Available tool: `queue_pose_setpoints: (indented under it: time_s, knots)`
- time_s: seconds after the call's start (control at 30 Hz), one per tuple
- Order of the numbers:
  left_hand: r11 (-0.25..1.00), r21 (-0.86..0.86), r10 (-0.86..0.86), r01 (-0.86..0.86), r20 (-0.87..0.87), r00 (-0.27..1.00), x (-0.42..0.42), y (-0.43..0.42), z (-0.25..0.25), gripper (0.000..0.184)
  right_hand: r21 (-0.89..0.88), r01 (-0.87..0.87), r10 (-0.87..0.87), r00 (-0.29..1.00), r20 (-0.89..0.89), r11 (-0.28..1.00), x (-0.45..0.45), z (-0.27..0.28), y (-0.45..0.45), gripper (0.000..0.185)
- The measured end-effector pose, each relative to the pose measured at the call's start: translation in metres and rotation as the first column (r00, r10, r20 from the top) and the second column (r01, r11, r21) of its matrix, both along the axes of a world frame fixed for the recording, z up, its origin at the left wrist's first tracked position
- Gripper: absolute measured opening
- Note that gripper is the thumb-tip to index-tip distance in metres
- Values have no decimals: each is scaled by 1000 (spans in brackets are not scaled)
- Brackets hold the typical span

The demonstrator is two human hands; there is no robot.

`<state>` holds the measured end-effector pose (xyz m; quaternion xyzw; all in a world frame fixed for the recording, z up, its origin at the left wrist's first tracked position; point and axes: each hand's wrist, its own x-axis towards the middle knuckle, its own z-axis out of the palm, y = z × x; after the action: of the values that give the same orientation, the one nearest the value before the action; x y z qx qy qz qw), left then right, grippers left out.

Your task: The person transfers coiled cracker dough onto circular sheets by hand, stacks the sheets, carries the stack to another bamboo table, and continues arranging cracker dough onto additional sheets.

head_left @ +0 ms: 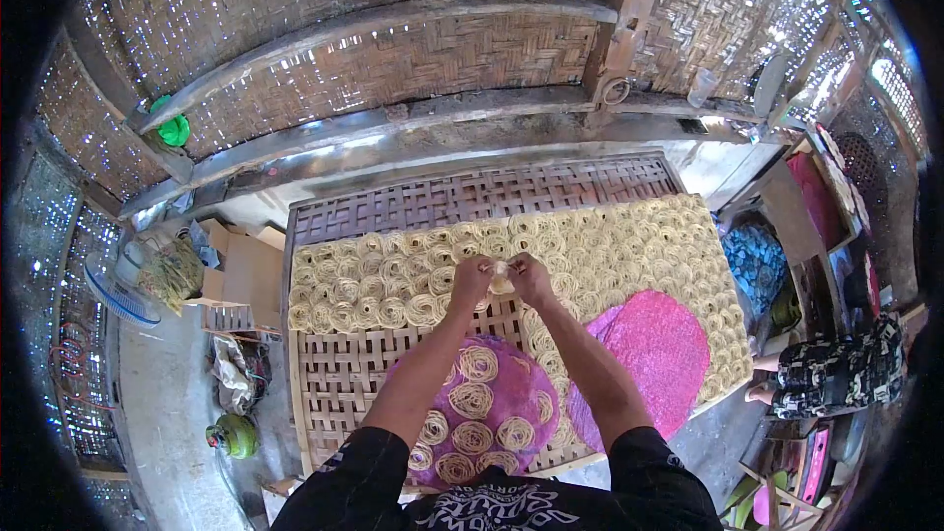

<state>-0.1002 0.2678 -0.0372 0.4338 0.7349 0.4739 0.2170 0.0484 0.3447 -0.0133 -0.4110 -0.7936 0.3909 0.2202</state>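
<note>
My left hand (473,281) and my right hand (532,281) are closed, fingertips pinched on opposite sides of one pale noodle nest (501,283). They hold it over the woven bamboo rack (344,374), at the edge of the rows of coiled noodle nests (629,246). Between my forearms and my body lies a round pink sheet (497,371), with several noodle nests (472,399) spread on it. Two more pink sheets (657,354) overlap on the nests, beside my right forearm.
A cardboard box (246,270) and a blue-rimmed fan (118,290) stand left of the rack, with a green gas cylinder (233,435) on the floor. At right are a blue bag (753,265) and another person in patterned clothing (841,374). A woven wall (442,59) rises behind.
</note>
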Motion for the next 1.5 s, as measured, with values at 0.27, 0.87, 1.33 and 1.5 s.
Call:
queue_pose_setpoints:
  time_s: [0.27,0.87,1.33,1.5]
  knots:
    - [997,72,16,29,-555,831,5,-27,41,21,411,-131,-27,934,357,902,-1,20,-29,32]
    - [898,83,-374,431,-370,850,45,-214,88,28,522,-794,570,596,566,312,57,27,-137,13]
    - [980,-149,-111,135,161,981,20,-81,30,31,-699,-152,-116,940,-321,699,37,10,-67,19]
    - [991,-103,-102,90,-119,988,28,-44,27,28,-209,-40,8,989,-149,977,36,10,-47,25]
